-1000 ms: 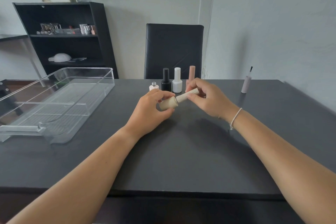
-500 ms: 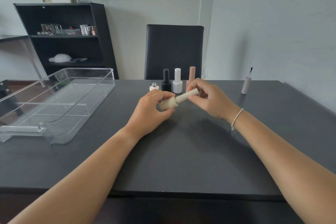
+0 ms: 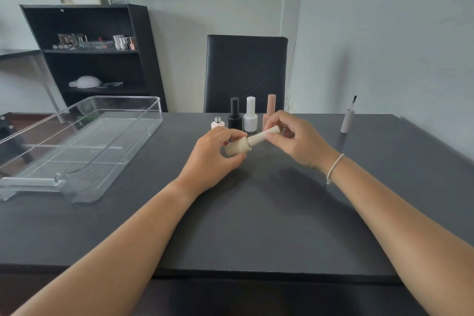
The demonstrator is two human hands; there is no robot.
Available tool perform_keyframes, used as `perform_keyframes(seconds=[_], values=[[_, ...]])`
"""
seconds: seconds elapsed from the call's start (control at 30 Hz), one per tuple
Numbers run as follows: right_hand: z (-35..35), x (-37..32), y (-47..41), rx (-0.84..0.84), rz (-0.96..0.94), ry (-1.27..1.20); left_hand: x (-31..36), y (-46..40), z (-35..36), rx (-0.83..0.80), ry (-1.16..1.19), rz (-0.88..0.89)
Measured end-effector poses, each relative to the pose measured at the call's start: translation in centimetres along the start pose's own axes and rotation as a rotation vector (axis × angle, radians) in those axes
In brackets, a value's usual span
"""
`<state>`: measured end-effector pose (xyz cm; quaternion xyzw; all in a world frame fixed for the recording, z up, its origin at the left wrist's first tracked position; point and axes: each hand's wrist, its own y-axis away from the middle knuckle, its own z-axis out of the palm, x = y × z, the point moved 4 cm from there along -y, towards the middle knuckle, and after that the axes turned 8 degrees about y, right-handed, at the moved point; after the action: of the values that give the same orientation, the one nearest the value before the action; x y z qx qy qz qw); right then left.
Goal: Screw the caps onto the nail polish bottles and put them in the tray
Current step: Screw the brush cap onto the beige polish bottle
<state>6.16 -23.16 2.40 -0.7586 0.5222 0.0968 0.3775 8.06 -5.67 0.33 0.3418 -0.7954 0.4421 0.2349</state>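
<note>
Left hand [image 3: 214, 155]: grips beige bottle [image 3: 237, 148], frame centre.
Right hand [image 3: 295, 140]: pinches its ribbed cap [image 3: 264, 135].
Tray [image 3: 123, 147]: left.

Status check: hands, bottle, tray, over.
Left hand grips beige bottle; right hand pinches its ribbed cap. Tray holds no bottles. Nothing in the way.

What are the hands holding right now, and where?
The left hand holds the beige bottle by its body; the right hand pinches its ribbed cap.
</note>
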Motion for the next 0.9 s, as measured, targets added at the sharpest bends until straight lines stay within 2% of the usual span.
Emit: perform_keyframes(seconds=[0.23,0.47,0.67,0.9], values=[[0.10,0.61,-0.26,0.022,0.055,0.042,0.00,-0.02,0.03,-0.006,-0.004,-0.003],[-0.09,-0.15,0.13,-0.007,-0.006,-0.017,0.06,-0.01,0.04,-0.011,-0.013,-0.002],[-0.10,0.30,-0.13,0.019,0.059,0.051,0.12,0.02,0.06,-0.014,-0.015,-0.012],[-0.03,-0.09,0.14,-0.016,0.010,-0.015,0.01,0.06,0.05,-0.017,-0.010,-0.020]])
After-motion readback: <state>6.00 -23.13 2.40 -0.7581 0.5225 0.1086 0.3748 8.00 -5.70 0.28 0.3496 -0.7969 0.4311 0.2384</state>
